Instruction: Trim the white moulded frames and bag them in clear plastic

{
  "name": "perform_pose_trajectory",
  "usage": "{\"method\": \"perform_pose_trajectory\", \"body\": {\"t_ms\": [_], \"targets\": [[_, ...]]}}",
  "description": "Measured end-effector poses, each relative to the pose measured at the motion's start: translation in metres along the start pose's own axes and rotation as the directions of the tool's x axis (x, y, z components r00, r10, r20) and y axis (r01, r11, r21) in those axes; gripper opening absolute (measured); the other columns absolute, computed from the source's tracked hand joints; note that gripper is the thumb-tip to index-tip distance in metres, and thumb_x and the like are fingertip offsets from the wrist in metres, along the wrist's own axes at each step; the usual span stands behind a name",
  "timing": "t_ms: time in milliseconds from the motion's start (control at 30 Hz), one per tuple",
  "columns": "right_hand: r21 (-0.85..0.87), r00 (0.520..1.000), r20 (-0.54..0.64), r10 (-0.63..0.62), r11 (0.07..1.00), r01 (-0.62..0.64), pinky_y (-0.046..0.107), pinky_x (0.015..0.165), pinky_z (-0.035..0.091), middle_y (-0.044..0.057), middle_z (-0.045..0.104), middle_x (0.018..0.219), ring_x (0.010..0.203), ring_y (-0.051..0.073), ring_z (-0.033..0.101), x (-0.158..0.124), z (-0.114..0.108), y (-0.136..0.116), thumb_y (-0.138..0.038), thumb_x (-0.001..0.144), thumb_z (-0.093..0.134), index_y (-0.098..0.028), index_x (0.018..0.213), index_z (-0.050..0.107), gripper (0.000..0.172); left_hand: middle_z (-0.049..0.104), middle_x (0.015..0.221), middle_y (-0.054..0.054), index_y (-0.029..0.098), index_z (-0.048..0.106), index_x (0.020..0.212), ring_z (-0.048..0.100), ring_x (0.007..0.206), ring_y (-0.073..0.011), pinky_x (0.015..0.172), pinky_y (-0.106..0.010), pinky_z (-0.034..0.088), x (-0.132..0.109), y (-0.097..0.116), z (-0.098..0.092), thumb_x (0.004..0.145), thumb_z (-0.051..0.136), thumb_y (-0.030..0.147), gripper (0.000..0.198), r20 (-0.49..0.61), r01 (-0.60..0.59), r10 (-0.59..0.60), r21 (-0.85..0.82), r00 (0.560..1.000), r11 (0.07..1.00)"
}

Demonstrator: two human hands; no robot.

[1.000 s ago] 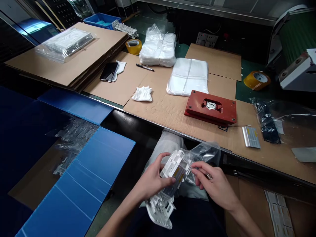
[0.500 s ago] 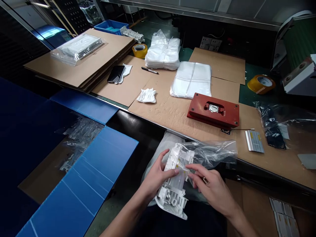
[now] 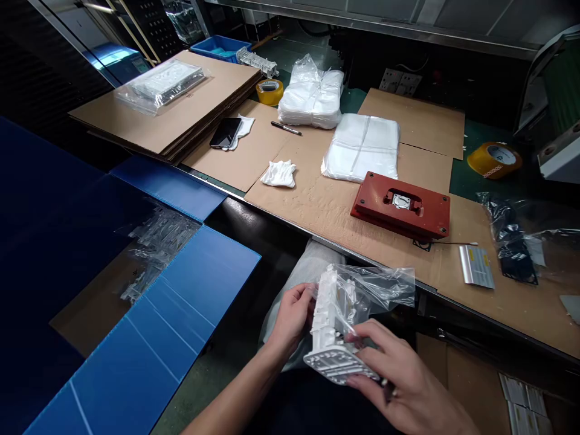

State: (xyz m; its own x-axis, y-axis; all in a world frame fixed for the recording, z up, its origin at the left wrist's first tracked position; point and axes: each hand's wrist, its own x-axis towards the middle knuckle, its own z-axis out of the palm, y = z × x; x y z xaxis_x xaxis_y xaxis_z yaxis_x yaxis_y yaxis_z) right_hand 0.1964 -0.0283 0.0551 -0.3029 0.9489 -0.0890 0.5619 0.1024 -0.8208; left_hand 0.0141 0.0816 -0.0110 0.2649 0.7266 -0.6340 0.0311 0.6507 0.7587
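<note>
A white plastic housing [image 3: 324, 308] with ribs and slots is held over my lap, its slatted end plate [image 3: 339, 364] turned toward me. A clear plastic bag [image 3: 385, 284] covers its upper part and spreads off to the right. My left hand [image 3: 290, 317] is closed at the housing's left side, pinching what looks like the bag's film. My right hand [image 3: 392, 368] grips the housing near its lower right end, with thumb and fingers on the end plate and the film. Something small and dark shows by its curled fingers; I cannot make out what.
On the cardboard-covered bench are a red fixture block [image 3: 403, 208], stacks of white bags [image 3: 362, 148], a white cloth [image 3: 278, 174], a phone [image 3: 225, 133] and a silver plate [image 3: 476, 266]. To the left, an open blue box [image 3: 181, 314] contains bagged parts [image 3: 163, 241].
The housing has tipped so its end plate faces me. My right hand has moved down from the middle to grip that end. My left hand has shifted to the side, and the view has turned slightly left.
</note>
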Motion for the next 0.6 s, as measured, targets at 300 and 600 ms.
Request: {"method": "perform_pose_trajectory", "body": {"t_ms": [300, 600], "targets": [[0.817, 0.808, -0.199, 0.555, 0.550, -0.176, 0.038, 0.085, 0.058, 0.012, 0.070, 0.122, 0.110, 0.033, 0.066, -0.025, 0.004, 0.050, -0.033, 0.083, 0.076, -0.026, 0.110, 0.078, 0.028, 0.065, 0.075, -0.004, 0.016, 0.063, 0.076, 0.061, 0.074, -0.0178, 0.075, -0.031, 0.050, -0.034, 0.033, 0.009, 0.092, 0.061, 0.042, 0.031, 0.448, -0.087, 0.038, 0.088, 0.893, 0.992], [0.891, 0.751, -0.196, 0.631, 0.434, -0.132, 0.033, 0.081, 0.055, 0.008, 0.076, 0.097, 0.089, 0.026, 0.069, -0.029, 0.018, 0.058, -0.027, 0.077, 0.083, -0.022, 0.103, 0.079, 0.027, 0.062, 0.062, -0.001, 0.019, 0.054, 0.076, 0.048, 0.055, -0.0117, 0.056, -0.026, 0.037, -0.058, 0.064, 0.039, 0.098, 0.048, 0.048, 0.037, 0.578, -0.163, -0.040, 0.294, 0.815, 0.942]]}}
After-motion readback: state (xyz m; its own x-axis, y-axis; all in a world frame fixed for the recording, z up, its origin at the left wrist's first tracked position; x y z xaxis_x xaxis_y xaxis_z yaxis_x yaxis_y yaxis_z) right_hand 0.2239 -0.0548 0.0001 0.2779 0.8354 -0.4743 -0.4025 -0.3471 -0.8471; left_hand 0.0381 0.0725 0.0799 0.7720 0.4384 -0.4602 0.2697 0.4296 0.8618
